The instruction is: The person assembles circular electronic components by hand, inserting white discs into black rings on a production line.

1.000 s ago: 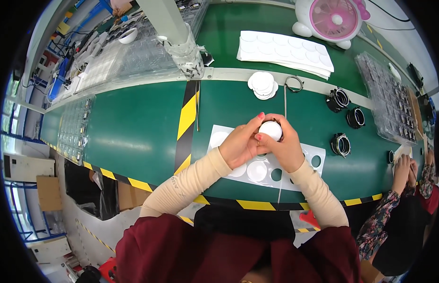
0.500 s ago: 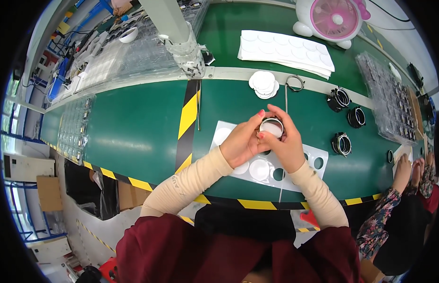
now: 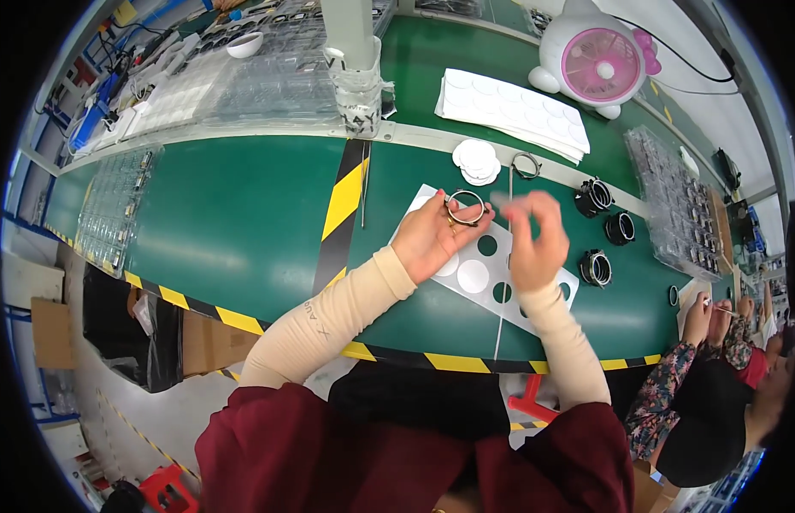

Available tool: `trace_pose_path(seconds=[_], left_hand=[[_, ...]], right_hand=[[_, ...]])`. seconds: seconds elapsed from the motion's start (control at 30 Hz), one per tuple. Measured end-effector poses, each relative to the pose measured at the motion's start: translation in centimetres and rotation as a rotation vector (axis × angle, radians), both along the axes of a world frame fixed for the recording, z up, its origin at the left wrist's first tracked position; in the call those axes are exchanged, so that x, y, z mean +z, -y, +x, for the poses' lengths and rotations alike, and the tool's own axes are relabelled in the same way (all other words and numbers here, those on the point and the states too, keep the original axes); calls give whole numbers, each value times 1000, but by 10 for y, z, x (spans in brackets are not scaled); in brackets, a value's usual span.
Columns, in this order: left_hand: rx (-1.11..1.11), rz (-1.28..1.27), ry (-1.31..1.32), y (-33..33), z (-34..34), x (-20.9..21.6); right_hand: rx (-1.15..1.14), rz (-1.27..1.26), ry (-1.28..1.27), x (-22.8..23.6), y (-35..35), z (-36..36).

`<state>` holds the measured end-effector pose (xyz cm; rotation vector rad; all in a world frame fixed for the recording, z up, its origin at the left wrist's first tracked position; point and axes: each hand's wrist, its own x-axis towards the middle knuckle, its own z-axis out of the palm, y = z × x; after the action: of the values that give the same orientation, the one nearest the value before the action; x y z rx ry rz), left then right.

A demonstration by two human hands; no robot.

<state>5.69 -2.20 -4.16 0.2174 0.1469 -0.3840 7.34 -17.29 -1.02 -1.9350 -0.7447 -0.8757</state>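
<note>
My left hand [image 3: 425,242] is palm up, its fingers curled around a thin silver-and-black ring [image 3: 466,225]. Just to the right, my right hand [image 3: 538,244] is raised with thumb and forefinger close together. Motion smears its fingertips, and a pale blur beside them cannot be made out. Beneath both hands lies a white sheet [image 3: 495,267] with round cutouts and some white discs in place. Beyond it are a pile of loose white discs [image 3: 477,161] and a single ring [image 3: 526,165].
Black ring stacks [image 3: 593,197] stand at the right, near clear trays [image 3: 671,205] of parts. Farther back are white circle sheets [image 3: 513,111] and a pink-and-white fan [image 3: 598,64]. A post [image 3: 355,77] rises beyond the striped tape. Another person's hands [image 3: 698,318] work at far right.
My hands have parted: the right moved off the ring to the right, while the left keeps it. The white sheet now lies at a steeper slant, and the whole view has shifted slightly.
</note>
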Motion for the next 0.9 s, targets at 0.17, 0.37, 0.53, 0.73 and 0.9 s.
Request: trace_pose_path(seconds=[0.17,0.37,0.53,0.73,0.9], left_hand=[[-109,-61,-57,9,-1,5],[-111,-19,21,5,-6,-4],[-339,139,107,13,-17,-2],[-436,153,121,14,-11,13],[-329,173,102,10,-9,11]], right_hand=[[-168,-332,-533,-12,-5,88],[-229,-429,-329,14,-6,15],[-44,-516,-194,7,14,-40],[-651,-471,-61,23,115,-39],[-674,-549,-278,7,131,-33]])
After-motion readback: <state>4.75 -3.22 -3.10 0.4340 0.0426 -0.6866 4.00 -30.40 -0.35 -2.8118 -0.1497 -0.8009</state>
